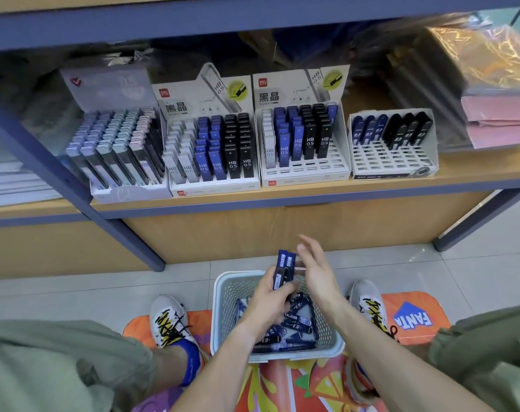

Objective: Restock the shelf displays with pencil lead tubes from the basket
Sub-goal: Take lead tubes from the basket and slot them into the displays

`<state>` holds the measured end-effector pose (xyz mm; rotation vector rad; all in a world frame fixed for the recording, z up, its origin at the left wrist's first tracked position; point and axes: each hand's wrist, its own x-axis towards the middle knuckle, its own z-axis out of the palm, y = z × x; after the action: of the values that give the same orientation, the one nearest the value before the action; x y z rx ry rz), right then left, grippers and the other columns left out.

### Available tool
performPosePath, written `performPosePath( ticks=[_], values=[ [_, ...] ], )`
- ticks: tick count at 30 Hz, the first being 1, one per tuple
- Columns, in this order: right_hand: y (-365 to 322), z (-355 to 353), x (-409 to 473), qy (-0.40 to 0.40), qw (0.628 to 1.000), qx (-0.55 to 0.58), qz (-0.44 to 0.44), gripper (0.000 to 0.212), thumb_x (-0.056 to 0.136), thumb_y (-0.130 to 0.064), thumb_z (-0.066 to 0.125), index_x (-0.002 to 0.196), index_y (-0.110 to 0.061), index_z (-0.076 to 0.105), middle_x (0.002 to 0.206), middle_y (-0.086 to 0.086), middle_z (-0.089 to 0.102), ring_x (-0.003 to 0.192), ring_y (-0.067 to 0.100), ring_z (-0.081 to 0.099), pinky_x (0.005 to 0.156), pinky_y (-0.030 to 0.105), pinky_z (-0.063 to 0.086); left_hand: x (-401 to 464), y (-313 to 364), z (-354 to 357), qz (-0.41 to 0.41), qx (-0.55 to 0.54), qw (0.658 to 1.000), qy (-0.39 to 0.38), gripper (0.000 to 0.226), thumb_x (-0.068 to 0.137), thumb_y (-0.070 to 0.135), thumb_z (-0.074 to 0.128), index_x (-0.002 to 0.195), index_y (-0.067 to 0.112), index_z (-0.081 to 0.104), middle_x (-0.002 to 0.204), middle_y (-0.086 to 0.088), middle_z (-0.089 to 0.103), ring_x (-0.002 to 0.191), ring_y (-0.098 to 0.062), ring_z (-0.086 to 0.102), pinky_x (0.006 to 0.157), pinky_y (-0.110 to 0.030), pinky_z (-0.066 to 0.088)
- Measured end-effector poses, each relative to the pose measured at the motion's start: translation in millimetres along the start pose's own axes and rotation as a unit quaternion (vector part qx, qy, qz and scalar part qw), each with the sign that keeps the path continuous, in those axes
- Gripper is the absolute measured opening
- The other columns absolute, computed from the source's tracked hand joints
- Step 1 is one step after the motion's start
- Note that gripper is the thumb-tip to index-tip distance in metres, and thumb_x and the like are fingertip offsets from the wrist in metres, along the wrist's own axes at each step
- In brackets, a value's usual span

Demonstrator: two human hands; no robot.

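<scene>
The left hand curls its fingers around a few slim, dark-blue plastic lead tubes, upright above the perforated plastic basket. The right hand hovers just beside them, fingers straight, holding nothing. More tubes lie loose below the fingers.

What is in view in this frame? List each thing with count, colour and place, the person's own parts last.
display boxes: four, white or grey card, side by side on the wooden shelf
lead tubes on display: many, white, blue, black and pastel, upright in the box slots; the rightmost box is mostly empty slots
basket: one, pale blue-grey, on the floor between the feet
loose tubes: many, dark blue, in the basket
held tubes: a few, dark blue, gripped above the basket
mat: one, orange printed, under the basket
wrapped packs: pink, shelf right end
shoes: two, grey with yellow
left hand: grips the held tubes
right hand: open, beside the held tubes
</scene>
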<state>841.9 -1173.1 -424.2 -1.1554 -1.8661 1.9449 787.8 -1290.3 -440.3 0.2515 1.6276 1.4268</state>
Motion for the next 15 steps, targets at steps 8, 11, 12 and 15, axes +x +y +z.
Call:
performPosePath(
  ticks=[8,11,12,15],
  values=[
    [-14,7,-16,-0.095,0.987,-0.12,-0.044,0.037,0.106,-0.045,0.042,0.112,-0.025,0.074,0.096,0.009,0.075,0.06,0.029,0.069,0.061,0.041,0.059,2,11,1,-0.046,0.02,0.998,0.049,0.021,0.098,0.03,0.062,0.083,0.015,0.057,0.059,-0.001,0.052,0.046,-0.013,0.045,0.043,-0.024,0.019],
    [-22,4,-14,-0.122,0.981,-0.147,-0.026,0.047,0.105,-0.053,0.04,0.112,-0.021,0.074,0.089,0.018,0.074,0.052,0.027,0.064,0.059,0.039,0.057,-1,17,0,-0.054,0.0,0.998,0.035,0.022,0.098,0.03,0.063,0.087,0.012,0.057,0.062,0.0,0.053,0.048,-0.012,0.046,0.037,-0.02,0.02],
    [-30,1,-12,-0.127,0.98,-0.149,-0.02,0.048,0.105,-0.053,0.039,0.118,-0.022,0.072,0.096,0.013,0.076,0.058,0.025,0.066,0.06,0.033,0.056,-2,24,1,-0.051,-0.013,0.998,0.023,0.022,0.099,0.03,0.064,0.089,0.011,0.057,0.063,0.0,0.053,0.049,-0.011,0.046,0.035,-0.02,0.019],
    [-75,-13,-1,-0.133,0.973,-0.174,-0.078,0.034,0.104,-0.045,0.047,0.127,-0.029,0.067,0.115,-0.007,0.071,0.1,0.024,0.071,0.076,0.016,0.051,-6,65,5,-0.028,-0.014,0.999,-0.017,0.02,0.1,0.028,0.063,0.09,0.013,0.054,0.064,0.002,0.054,0.049,-0.01,0.044,0.033,-0.018,0.019]
  ],
)
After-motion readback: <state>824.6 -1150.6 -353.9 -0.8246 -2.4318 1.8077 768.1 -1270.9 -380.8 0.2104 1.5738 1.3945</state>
